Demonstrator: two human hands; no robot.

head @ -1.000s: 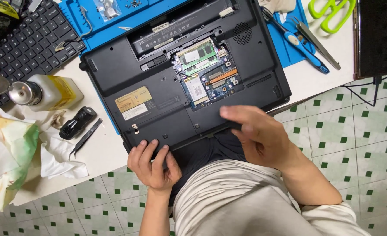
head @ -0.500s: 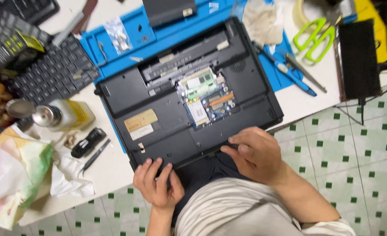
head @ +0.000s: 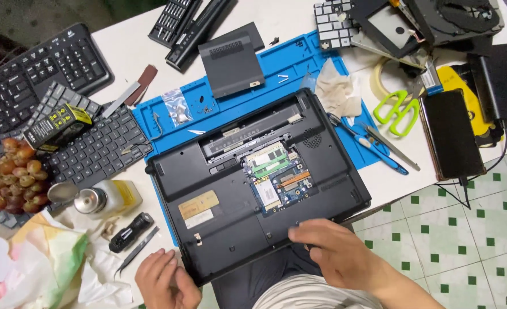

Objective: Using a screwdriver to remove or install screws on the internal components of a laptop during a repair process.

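Fingers (head: 308, 232) of right hand (head: 336, 254) curled, pressing laptop (head: 253, 189) near edge; left hand (head: 165, 280) loosely bracing corner, holding nothing; best kept steady

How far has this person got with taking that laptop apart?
Done: the laptop lies underside up, its memory bay uncovered, a removed black cover set on the blue mat. In hand: the left hand and right hand rest on its near edge. Left: the main bottom shell looks still attached.
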